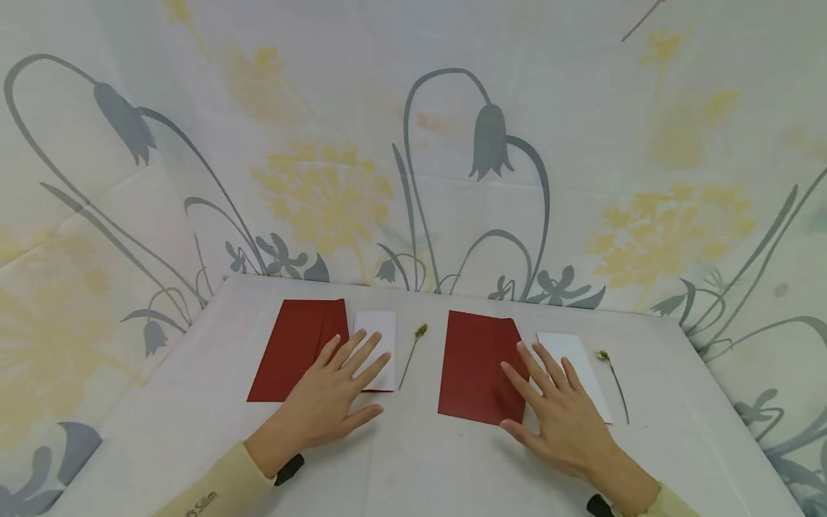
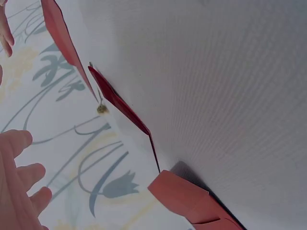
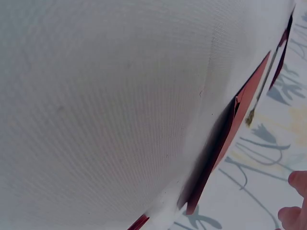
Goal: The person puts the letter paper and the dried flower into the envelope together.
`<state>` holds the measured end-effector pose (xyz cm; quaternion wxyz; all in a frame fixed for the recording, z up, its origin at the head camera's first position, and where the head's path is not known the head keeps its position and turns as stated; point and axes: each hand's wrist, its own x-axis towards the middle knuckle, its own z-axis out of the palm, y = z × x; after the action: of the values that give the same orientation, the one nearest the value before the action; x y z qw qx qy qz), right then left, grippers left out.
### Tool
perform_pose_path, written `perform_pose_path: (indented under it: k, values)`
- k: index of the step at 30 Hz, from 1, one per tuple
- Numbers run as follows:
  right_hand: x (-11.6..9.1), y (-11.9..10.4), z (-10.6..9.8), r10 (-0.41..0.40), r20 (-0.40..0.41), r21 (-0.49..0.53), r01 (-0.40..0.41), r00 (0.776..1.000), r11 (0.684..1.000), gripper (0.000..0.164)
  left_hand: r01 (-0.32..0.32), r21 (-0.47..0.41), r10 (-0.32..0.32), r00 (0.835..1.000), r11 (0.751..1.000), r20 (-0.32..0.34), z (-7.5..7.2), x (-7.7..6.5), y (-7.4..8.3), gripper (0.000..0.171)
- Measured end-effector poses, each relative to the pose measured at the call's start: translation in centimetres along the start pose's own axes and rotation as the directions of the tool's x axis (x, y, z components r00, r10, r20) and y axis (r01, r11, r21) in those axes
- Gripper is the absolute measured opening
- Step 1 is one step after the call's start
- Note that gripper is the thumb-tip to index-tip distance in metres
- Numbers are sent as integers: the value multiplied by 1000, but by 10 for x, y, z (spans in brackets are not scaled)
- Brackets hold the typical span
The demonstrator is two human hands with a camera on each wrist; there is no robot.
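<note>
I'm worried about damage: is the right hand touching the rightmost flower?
Apart: the head view shows white card and cloth between the right hand and the rightmost flower.

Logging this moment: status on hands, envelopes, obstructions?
Left hand, right hand: open, empty. Left red envelope, right red envelope: on white table. From head view, hands partly hide both white cards.

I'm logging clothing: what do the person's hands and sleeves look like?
The left hand and right hand are ungloved, no rings showing. The left sleeve is pale yellowish beige with dark lettering; the right sleeve is pale beige too. A black piece shows at each wrist.
</note>
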<state>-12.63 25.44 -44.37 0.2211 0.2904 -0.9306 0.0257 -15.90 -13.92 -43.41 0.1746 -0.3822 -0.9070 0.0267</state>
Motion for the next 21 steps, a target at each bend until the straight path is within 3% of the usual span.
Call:
perform_pose_path:
  k: [5,10,17,21]
  values:
    - [0,1,0,-6,-11,10,6,1000,1000,74,12,-33,-11,1000,999,27,1,0,1,68]
    - [2,1,-1,-16,-75,55,20,997,998,67,20,-73,-18,999,997,37,-2,2,0,60]
    - [14,-5,0,-6,-109,122,19,994,992,56,20,-126,-26,998,992,-52,-2,2,-5,40]
    - [22,-11,1,-9,-64,141,18,998,990,50,79,-193,-98,991,978,-92,0,0,-10,29]
